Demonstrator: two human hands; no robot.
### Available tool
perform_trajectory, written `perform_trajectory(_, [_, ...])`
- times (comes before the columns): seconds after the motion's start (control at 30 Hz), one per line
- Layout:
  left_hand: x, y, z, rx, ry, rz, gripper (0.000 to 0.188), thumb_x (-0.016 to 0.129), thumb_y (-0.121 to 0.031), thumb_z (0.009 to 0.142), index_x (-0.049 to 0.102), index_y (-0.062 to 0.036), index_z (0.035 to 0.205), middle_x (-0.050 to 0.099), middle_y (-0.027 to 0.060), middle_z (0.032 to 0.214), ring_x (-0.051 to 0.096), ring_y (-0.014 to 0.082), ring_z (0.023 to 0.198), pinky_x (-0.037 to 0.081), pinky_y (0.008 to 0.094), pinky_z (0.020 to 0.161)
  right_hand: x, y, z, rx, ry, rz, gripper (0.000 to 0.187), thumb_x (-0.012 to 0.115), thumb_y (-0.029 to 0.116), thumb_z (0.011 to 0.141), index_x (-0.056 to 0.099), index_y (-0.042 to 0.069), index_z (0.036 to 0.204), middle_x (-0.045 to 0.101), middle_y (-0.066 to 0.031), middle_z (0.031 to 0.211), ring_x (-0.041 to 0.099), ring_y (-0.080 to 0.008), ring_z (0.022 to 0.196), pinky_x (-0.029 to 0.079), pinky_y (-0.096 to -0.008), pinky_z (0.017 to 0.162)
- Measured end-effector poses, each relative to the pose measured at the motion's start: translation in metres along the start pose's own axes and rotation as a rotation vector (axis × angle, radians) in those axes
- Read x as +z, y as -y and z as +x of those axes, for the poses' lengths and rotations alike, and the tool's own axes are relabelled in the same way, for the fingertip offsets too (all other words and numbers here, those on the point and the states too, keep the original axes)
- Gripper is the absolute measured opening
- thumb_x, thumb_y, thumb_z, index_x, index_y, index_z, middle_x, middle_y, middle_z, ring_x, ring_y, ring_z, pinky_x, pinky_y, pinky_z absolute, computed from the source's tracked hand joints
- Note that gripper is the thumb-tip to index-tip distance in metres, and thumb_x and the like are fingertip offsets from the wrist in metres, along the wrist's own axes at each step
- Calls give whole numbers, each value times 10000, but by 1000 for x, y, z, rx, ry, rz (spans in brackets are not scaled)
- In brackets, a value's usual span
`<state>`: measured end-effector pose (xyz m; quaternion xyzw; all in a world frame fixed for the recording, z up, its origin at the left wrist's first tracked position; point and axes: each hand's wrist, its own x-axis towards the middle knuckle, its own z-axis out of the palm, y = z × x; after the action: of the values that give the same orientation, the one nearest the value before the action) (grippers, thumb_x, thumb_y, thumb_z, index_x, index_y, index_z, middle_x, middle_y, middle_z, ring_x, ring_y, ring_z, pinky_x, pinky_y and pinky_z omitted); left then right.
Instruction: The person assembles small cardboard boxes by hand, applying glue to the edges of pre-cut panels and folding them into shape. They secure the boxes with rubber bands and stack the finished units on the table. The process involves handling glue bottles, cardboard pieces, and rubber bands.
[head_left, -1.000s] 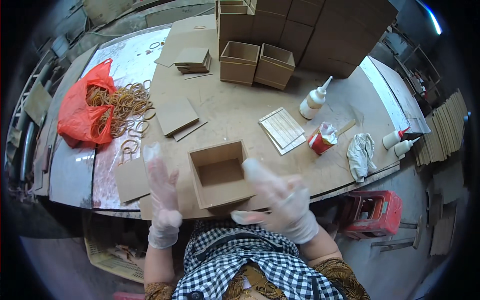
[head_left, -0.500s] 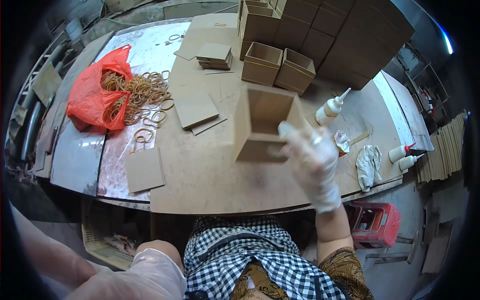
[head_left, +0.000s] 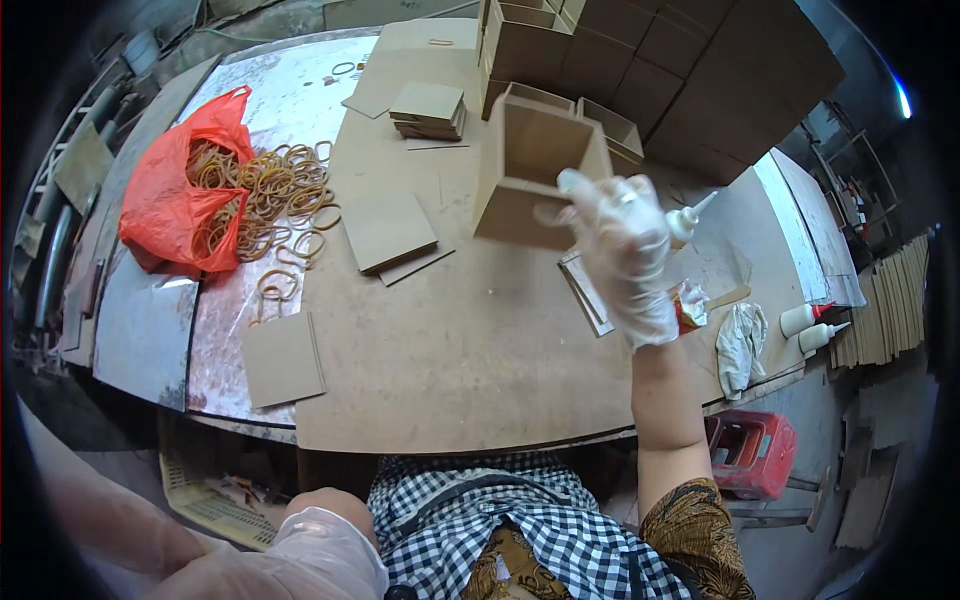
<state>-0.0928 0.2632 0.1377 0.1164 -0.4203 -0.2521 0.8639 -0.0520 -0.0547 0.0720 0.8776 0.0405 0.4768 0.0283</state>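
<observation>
My right hand (head_left: 628, 250), in a thin white glove, grips the near right wall of an open brown cardboard box (head_left: 525, 217), lifted above the table. Its open top faces me. Just behind it, partly covered by it, stand two similar boxes, one of them the right-hand box (head_left: 612, 130). A glue bottle (head_left: 682, 225) with a pointed nozzle shows beside my right hand, partly hidden by it. Down at the lower left, beside my knee, is my left hand (head_left: 285, 565), gloved too; its fingers cannot be made out.
Stacked boxes (head_left: 640, 80) rise at the back right. Cardboard squares (head_left: 390, 230) lie mid-table. Left of them a red plastic bag (head_left: 165, 205) spills rubber bands (head_left: 285, 190). Toward the right are a crumpled cloth (head_left: 740, 345) and white bottles (head_left: 800, 320). A red stool (head_left: 760, 455) stands below.
My right hand has carried the box farther away, toward the two boxes behind it, now covering more of them. Narrow strips on the table have come into sight. My left hand stays low.
</observation>
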Motion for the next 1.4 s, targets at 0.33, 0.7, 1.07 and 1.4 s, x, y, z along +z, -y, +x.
perform_trajectory(0.33, [47,2,-12,40,54,43,721,485,-347,992,101,-162,1573,88,47,1643,245,207,1419,439,384,899,-15,25,-65,84,254,43,539,753,276,774,612,51,1243,683,-89,1017,616,-270,810,525,-378,712])
perform_trajectory(0.7, [90,-12,-58,419,370,104,794,536,-279,974,62,-95,1584,7,72,1664,157,237,1509,446,354,954,-82,82,-176,327,170,256,663,715,318,864,469,19,1401,521,-174,1400,514,-355,1263,420,-467,1037])
perform_trajectory(1.07, [-107,134,35,-69,391,2248,646,744,-258,831,499,-73,1400,600,182,1286,573,328,1200,406,476,1063,-67,97,-211,470,231,100,536,564,306,940,502,-19,1362,599,-206,1291,579,-394,1185,431,-484,1038])
perform_trajectory(1.4, [-127,155,77,-555,519,2380,417,730,-111,758,657,-111,1169,689,125,990,650,312,1006,479,535,907,-67,88,-216,459,217,19,489,565,268,919,557,-34,1302,623,-207,1254,614,-384,1136,455,-475,1018])
